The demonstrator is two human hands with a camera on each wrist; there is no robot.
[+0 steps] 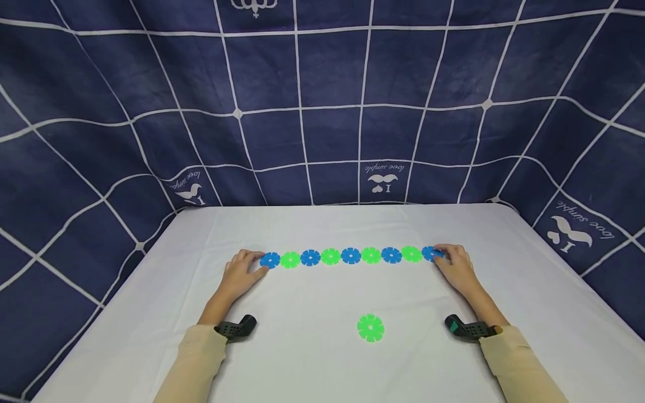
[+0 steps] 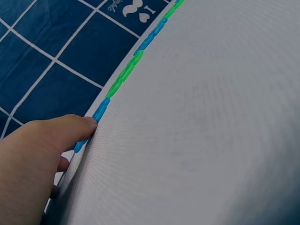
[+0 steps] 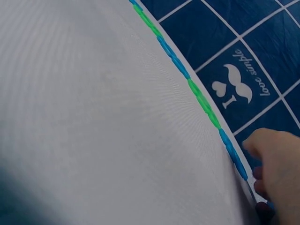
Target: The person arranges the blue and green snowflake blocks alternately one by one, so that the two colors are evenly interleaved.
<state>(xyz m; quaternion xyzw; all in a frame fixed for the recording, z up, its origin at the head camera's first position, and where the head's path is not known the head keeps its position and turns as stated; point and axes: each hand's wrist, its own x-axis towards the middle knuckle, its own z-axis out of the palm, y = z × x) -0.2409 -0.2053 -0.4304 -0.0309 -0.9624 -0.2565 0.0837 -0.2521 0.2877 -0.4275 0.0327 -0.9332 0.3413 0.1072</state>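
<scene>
A row (image 1: pixel 350 256) of nine flat notched discs, blue and green by turns, is laid across the white table (image 1: pixel 302 358). The left end disc (image 1: pixel 270 259), blue, is touched by the left hand (image 1: pixel 243 273), thumb and fingers curved loosely against its edge. The right end disc (image 1: pixel 430 253), also blue, is pinched by the fingertips of the right hand (image 1: pixel 456 267). A lone green disc (image 1: pixel 370 328) is seen nearer the person than the row, well apart from it.
</scene>
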